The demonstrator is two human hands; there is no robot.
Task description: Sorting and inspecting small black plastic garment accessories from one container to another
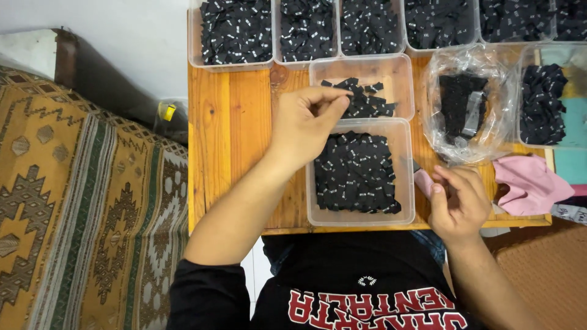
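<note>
The person sits at a low wooden table (pixel 232 122) crowded with clear plastic tubs of small black fabric labels. The left hand (pixel 304 125) hangs over the gap between two tubs, thumb and forefinger pinched together with the other fingers curled loosely behind; whether a label sits in that pinch I cannot tell, since nothing black shows between the tips. Just beyond those fingertips lies the sparse tub (pixel 367 85) with a scatter of labels, and right beneath the heel of the hand sits the fuller tub (pixel 361 174), its labels (pixel 354 171) packed flat in a rough square.

The right hand (pixel 458 201) is curled near the table's edge, fingers folded around a slim pink-handled tool (pixel 422 180) that pokes out toward the fuller tub.

These labels look featherlight, limp and a bit slick, so I judge they want a fingertip pinch at one edge, lifted singly. They lie every which way, with no shared direction; each one's long axis is too small to read.

Past the right fingers sit a crinkled plastic bag (pixel 468 107) and a pink cloth (pixel 529 183).
</note>
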